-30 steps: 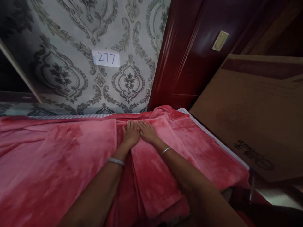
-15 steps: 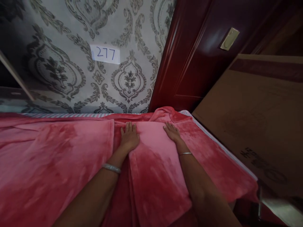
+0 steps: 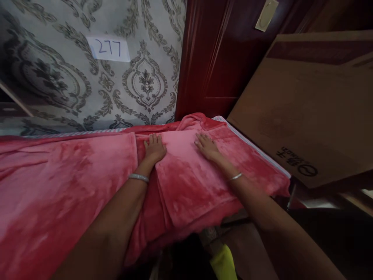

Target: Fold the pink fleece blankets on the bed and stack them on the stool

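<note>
A pink-red fleece blanket [image 3: 67,179] is spread across a bed, with a folded-over panel [image 3: 186,171] lying at its right end. My left hand [image 3: 154,148] rests flat on the left edge of that panel, fingers stretched toward the wall. My right hand [image 3: 206,146] lies flat on the panel's upper right part, fingers spread. Both wrists carry a thin silver bangle. Neither hand holds anything.
A patterned grey wall with a paper label reading 277 [image 3: 109,49] stands behind the bed. A dark red wooden door [image 3: 215,58] is at the back right. A large cardboard box [image 3: 305,109] leans at the right. Something yellow-green [image 3: 223,264] lies on the floor below.
My right hand slid away from my left hand to the right across the folded panel. The view dropped and pulled back, showing the floor below the bed edge.
</note>
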The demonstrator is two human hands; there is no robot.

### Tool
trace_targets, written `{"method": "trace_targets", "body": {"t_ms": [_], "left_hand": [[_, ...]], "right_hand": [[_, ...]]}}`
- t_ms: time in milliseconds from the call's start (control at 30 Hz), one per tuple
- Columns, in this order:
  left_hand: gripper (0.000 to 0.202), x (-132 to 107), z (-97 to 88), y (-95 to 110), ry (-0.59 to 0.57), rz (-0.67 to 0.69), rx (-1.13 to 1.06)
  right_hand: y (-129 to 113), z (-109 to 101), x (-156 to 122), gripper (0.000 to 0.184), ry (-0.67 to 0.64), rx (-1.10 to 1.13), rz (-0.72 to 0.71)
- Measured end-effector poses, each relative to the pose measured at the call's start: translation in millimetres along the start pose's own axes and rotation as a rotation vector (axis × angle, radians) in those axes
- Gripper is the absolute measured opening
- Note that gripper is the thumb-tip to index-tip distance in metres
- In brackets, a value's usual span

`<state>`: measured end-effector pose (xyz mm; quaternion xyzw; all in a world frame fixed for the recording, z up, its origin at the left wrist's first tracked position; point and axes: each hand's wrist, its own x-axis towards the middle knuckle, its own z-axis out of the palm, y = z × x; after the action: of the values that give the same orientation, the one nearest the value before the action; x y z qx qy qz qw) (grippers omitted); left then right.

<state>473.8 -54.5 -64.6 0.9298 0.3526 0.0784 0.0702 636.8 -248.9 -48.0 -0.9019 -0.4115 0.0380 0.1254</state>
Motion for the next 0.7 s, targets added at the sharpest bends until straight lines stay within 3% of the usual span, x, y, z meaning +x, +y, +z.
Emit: {"method": "trace_targets", "body": {"t_ms": [133, 200, 300, 400, 467, 567, 700], "left_hand": [[0.068, -5.0, -9.3, 2.2, -0.006, -0.007, -0.035], [0.067, -9.0, -20.0, 5.9, -0.018, -0.017, -0.052], [0.065, -24.9, -39.1, 17.2, 0.018, -0.028, -0.049], [0.065, -61.2, -47.8, 29.2, -0.027, 0.081, -0.033], [0.064, -93.3, -42.0, 31.5, -0.091, 0.197, -0.019], [0.066, -135.5, -21.7, 23.3, -0.077, 0.289, 0.055], [0.067, -155.2, -1.4, 8.0, -0.074, 0.278, 0.113]], "right_hand": [[-42.6, 8.7, -74.4, 0.06, -0.024, -0.08, -0.244], [-58.6, 13.3, -98.1, 0.059, -0.072, -0.082, -0.312], [-70.9, 15.5, -110.6, 0.058, -0.098, -0.062, -0.311], [-77.6, 19.2, -111.5, 0.06, -0.055, -0.044, -0.282], [-84.2, 26.8, -115.1, 0.061, -0.043, -0.044, -0.308], [-96.6, 42.3, -125.2, 0.06, -0.045, -0.061, -0.388], [-94.4, 48.1, -125.3, 0.058, -0.043, -0.087, -0.443]]}}
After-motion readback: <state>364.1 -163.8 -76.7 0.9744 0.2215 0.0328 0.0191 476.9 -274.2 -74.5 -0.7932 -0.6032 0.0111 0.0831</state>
